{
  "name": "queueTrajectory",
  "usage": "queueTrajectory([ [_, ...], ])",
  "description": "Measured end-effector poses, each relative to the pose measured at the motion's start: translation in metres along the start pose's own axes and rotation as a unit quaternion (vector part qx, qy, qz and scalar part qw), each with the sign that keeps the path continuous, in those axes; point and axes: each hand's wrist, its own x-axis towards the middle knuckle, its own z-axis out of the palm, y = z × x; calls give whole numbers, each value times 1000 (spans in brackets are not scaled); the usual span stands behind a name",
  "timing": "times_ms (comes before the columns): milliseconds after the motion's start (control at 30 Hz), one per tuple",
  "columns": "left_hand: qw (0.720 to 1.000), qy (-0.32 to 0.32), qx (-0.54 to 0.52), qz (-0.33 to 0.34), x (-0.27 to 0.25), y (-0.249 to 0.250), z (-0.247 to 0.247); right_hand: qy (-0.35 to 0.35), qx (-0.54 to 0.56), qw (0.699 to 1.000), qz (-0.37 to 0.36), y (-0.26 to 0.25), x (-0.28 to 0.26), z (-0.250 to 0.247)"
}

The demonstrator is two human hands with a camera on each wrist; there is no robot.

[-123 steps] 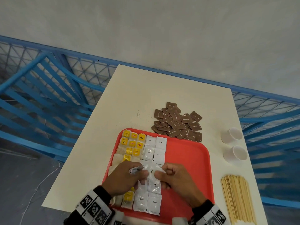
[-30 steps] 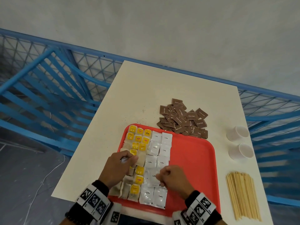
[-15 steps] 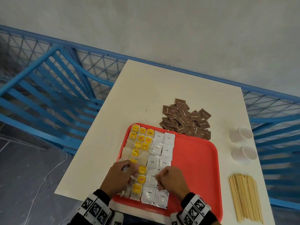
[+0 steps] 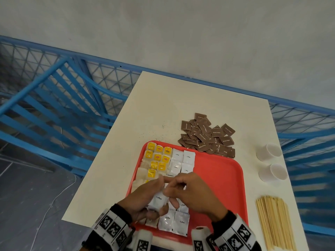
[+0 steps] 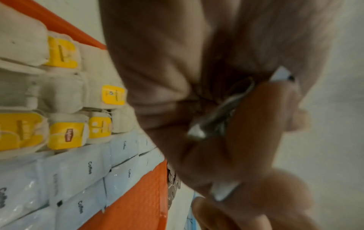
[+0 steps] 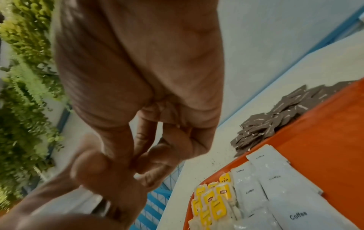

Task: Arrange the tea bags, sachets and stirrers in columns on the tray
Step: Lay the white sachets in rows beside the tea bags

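Observation:
A red tray [image 4: 217,180] lies on the white table. Tea bags [image 4: 157,158] with yellow tags fill its left columns, and white coffee sachets [image 4: 181,161] stand in two columns beside them. Just above the tray's near half, my left hand [image 4: 145,198] grips a small stack of coffee sachets [image 4: 159,201], seen edge-on as coffee sachets [image 5: 216,119] in the left wrist view. My right hand [image 4: 182,190] meets it, thumb and curled fingers pinching the stack's right edge. Brown sachets [image 4: 208,136] lie heaped beyond the tray. Wooden stirrers [image 4: 275,225] lie at the right.
Two white paper cups [image 4: 268,152] [image 4: 273,172] stand right of the tray, above the stirrers. The tray's right half [image 4: 223,196] is bare red. A blue metal railing [image 4: 54,109] runs round the table's left and far sides. Dark specks dot the table [image 4: 161,131].
Half a second ago both hands were down on the tray's rows. Now they have lifted and come together over the tray's near half, with the sachet stack between them.

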Motion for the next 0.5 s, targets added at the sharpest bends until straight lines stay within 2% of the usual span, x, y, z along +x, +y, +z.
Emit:
queueTrajectory([
  [67,999,-26,14,11,0,0,-1,30,-17,999,11,7,1,-4],
  [133,999,-40,28,12,1,-3,-5,58,15,998,32,13,0,-9],
  [200,996,-28,79,10,1,-6,-7,85,60,993,56,16,-2,-16],
  [333,988,-13,151,12,0,-3,0,128,72,987,67,24,-3,-27],
  [400,984,23,174,26,1,-2,5,118,78,988,64,26,-2,-32],
  [500,972,104,191,85,7,-4,3,103,83,990,51,27,-2,-32],
])
